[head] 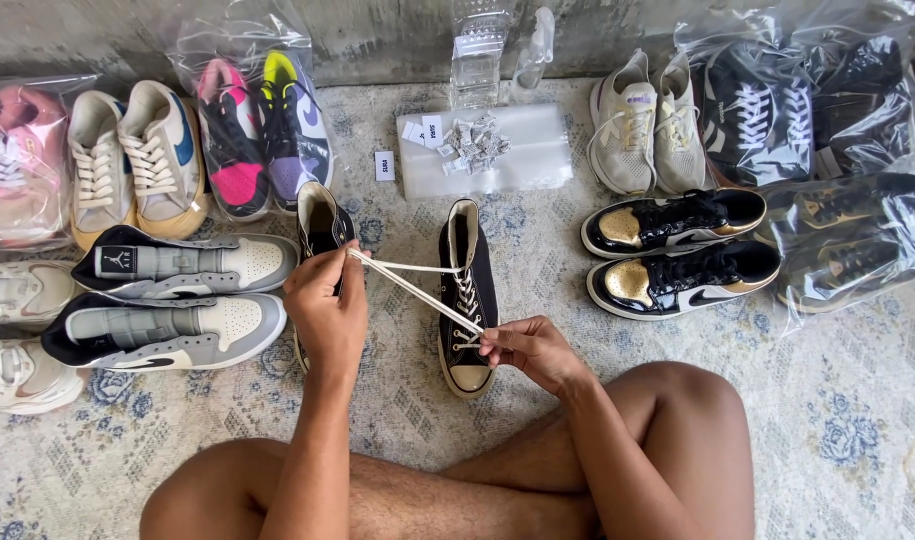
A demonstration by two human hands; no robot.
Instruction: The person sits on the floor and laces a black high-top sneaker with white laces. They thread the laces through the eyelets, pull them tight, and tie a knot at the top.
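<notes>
1. The black high-top sneaker [469,300] stands upright on the floor rug [398,400], straight ahead of the seated person and between the two hands. Its long axis runs away from the body, cream toe cap nearest the knees and open collar pointing toward the wall.
2. Its white lace [410,281] stretches taut in two strands from the lower eyelets, up and to the left across the gap to the left hand.
3. The right hand [530,350] is the nearer one to the shoe: it sits just beside the toe end, fingers pinched narrow on the lace at the lowest eyelets.
4. The left hand [325,300] is raised to the left of the shoe, closed on the free ends of the lace, holding them tight. It partly covers the second black high-top [321,222], which stands parallel behind it.
5. Left of that lie two grey-and-white high-tops [173,300] on their sides, with cream sneakers [138,160] beyond them.
6. To the right, a black-and-gold pair [678,250] lies sideways, with bagged dark shoes [828,130] further out.
7. Ahead, near the wall, lies a flat stack of clear bags [483,150] with small paper tags on it.
8. The surface is a pale patterned rug; shoes ring the person on three sides, bare crossed legs closing the fourth.
</notes>
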